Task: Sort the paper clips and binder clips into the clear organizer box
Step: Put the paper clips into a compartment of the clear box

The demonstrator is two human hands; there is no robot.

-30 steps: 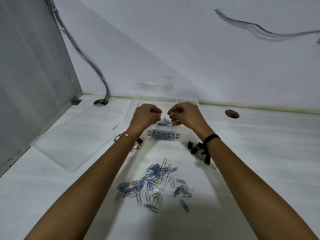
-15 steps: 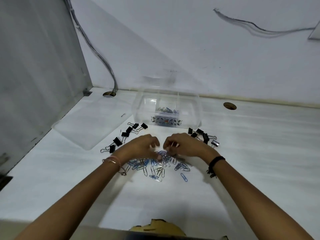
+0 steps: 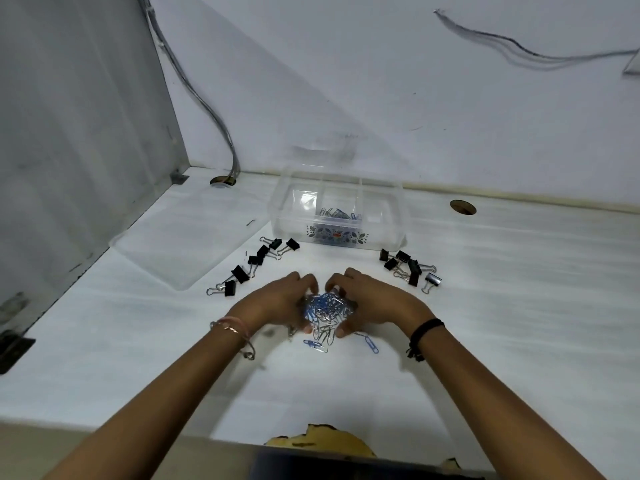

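A heap of blue and silver paper clips (image 3: 325, 308) is cupped between my left hand (image 3: 277, 303) and my right hand (image 3: 369, 301), both curled around it on the white table. A few loose paper clips (image 3: 370, 344) lie just in front of the hands. The clear organizer box (image 3: 337, 211) stands behind them, with some paper clips in its middle compartment. Black binder clips lie in two groups: a left group (image 3: 252, 265) and a right group (image 3: 408, 266), both in front of the box.
The clear lid (image 3: 180, 244) lies flat to the left of the box. A grey panel (image 3: 69, 133) walls off the left side, with cables running down into a table hole (image 3: 223, 181). Another hole (image 3: 462, 206) is at the right rear.
Both hands came back from above the box to the paper clip pile and gathered it into a tight heap between them. The camera view tilted down.
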